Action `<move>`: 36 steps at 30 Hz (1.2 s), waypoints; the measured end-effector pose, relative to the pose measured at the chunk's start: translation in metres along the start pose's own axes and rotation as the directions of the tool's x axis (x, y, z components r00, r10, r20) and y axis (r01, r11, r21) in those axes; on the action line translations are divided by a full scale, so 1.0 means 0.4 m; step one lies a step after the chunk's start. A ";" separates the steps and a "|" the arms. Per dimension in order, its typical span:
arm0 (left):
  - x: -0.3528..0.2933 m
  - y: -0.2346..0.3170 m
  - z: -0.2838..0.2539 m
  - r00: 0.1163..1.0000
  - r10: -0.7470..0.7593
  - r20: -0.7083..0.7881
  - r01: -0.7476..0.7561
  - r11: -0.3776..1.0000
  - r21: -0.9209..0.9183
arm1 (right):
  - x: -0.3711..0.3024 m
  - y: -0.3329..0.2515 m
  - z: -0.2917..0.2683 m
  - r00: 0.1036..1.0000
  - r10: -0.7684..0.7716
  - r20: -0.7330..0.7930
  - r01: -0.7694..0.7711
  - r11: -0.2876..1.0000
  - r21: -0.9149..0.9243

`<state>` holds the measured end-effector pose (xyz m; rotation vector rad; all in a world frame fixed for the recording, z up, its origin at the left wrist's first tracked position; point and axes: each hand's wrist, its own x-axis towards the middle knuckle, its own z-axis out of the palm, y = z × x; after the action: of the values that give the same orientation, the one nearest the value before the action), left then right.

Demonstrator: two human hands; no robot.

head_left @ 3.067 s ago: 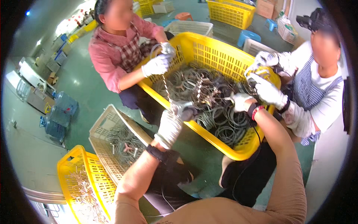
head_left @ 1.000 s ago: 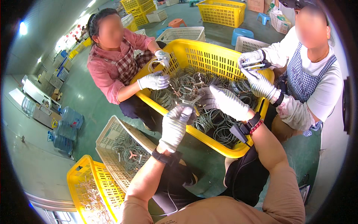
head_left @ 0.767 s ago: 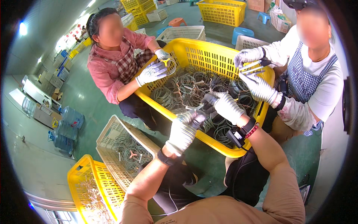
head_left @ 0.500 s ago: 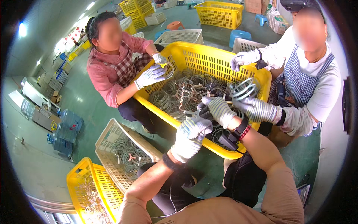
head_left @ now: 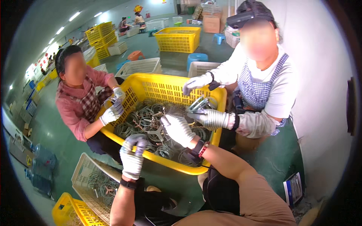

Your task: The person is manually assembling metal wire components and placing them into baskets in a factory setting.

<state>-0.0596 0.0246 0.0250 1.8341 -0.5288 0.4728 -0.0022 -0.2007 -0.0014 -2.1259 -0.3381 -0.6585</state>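
Observation:
My left hand [head_left: 132,157], in a striped white glove with grey fingertips, is raised at the basket's near edge. Its fingers are curled in; anything inside them is hidden. My right hand [head_left: 178,129], gloved alike, hovers over the pile with its fingers drawn together, and I cannot make out what they hold. Close beside its fingertips is a three-armed metal bracket [head_left: 155,132]. Beneath both lies a heap of grey wire rings [head_left: 148,113] in a big yellow slatted basket [head_left: 181,168]. A dark blurred patch shows just above my right fingers.
At right, a co-worker's gloved hand [head_left: 213,118] holds several metal rings [head_left: 201,104]. Another co-worker's gloved hands [head_left: 113,113] work at the basket's left side. A pale crate [head_left: 85,174] of rings and a yellow basket [head_left: 62,208] stand at lower left; a wall [head_left: 320,75] rises at right.
The view has shifted, so the scene sits further left and lower. My two hands, close together before, are now apart. The co-worker at left has brought both hands closer together.

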 end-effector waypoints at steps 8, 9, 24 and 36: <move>0.001 0.025 0.026 0.977 -0.179 0.113 0.196 0.966 -0.168 | -0.025 -0.020 -0.022 0.995 0.009 0.101 -0.001 0.997 -0.079; -0.005 0.021 0.023 0.970 -0.203 0.135 0.228 0.952 -0.206 | -0.026 -0.023 -0.023 0.991 0.045 0.124 -0.038 0.997 -0.060; -0.035 0.084 0.023 0.994 -0.100 0.034 0.104 0.980 -0.169 | -0.027 0.040 0.059 0.851 0.307 0.425 -0.454 0.837 0.304; -0.028 -0.024 0.041 0.900 -0.266 0.344 0.134 0.922 0.363 | -0.029 -0.049 0.005 0.891 0.297 0.344 -0.448 0.702 0.553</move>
<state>-0.0623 0.0132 0.0064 2.3026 -0.5365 0.0479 -0.0200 -0.1874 0.0041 -1.5453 -0.1928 -0.0252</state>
